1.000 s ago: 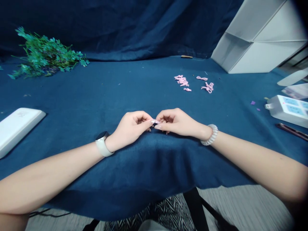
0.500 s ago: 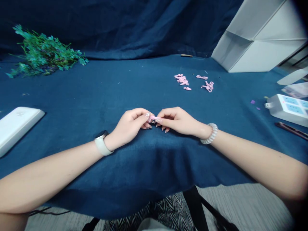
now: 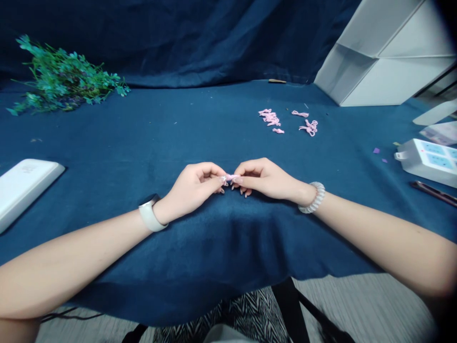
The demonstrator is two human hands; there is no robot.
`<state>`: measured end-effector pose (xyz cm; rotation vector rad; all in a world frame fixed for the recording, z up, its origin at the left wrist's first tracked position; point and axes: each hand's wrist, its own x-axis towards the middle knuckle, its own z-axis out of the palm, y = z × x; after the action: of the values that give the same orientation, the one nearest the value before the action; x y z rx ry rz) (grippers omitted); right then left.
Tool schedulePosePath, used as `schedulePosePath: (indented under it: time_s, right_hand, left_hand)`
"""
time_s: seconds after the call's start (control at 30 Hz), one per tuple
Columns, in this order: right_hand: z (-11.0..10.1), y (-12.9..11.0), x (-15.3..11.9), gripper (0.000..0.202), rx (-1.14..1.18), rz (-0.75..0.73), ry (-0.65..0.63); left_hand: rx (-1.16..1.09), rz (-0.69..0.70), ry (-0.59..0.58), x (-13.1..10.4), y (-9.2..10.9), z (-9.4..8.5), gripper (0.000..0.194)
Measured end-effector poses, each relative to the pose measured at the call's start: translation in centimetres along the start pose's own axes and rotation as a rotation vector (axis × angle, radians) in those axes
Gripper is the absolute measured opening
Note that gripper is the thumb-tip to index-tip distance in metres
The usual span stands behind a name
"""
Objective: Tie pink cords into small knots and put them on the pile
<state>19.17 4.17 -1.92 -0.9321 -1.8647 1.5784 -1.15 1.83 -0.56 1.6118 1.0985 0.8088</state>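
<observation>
Pink cord [image 3: 230,177] spanned the short gap between the hands at the middle of the frame, one end in each pinch. The left hand [image 3: 194,186] had its thumb and fingertips closed on one end, and the right hand [image 3: 266,179] nipped the other. Half a second earlier the left thumb was higher up; it had since come down, and the arms had hardly moved. In effect, both hands bore on a single piece, with its middle exposed.

By count, from large to small: one blue-covered tabletop [image 3: 171,143]; one white boxy unit [image 3: 374,88], upper right; one leafy green bunch [image 3: 66,78], upper left; one white slab [image 3: 30,186], at the left edge; one white case with blue panels [image 3: 433,162] and one dark slim rod [image 3: 433,192], at the right edge; one watch [image 3: 150,216] and one bracelet [image 3: 314,197]. Right of top centre lay two pink clusters [image 3: 309,127], their strands too tangled to number, plus two separate pink pieces [image 3: 300,114]. Smallest were two purple scraps [image 3: 376,151], toward the right edge.
</observation>
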Motion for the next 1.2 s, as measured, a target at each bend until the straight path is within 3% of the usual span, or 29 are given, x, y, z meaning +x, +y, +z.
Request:
schedulePosePath:
  time_s: [0.47,0.93,1.2]
  right_hand:
    - [0.17,0.06,0.12,0.023,0.057,0.01,0.055]
    - [0.63,-0.03,0.07,0.024,-0.168,-0.022,0.093]
    - [0.58,0.1,0.09,0.017,-0.15,-0.002,0.086]
  left_hand:
    - [0.084,-0.006,0.008,0.18,-0.35,0.09,0.017]
    - [0.162,0.011,0.006,0.1,-0.54,0.27,0.017]
    - [0.175,0.012,0.008,0.11,-0.61,0.22,0.018]
